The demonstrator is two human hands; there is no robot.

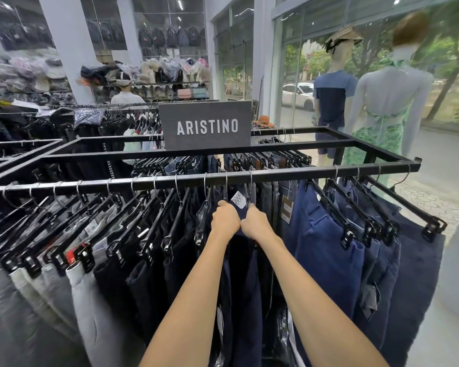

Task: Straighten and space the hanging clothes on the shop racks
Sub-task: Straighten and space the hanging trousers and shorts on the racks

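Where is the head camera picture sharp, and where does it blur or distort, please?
Head view, centre: the ARISTINO sign and the left hand and right hand gripping the navy trousers are sharp. Head view, edges: the green-dressed mannequin and grey trousers are smeared. The wide lens leans the white pillar. Lighting is even, with no hard shadows.

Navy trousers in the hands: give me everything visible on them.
Dark navy trousers, hanging straight down from the front rail, mid-rack. Cloth looks plain woven. A white barcode tag sits at the waist. Left hand and right hand grip the top edge side by side, knuckles touching. Darker pairs crowd its left, blue ones its right. Hanger mostly hidden.
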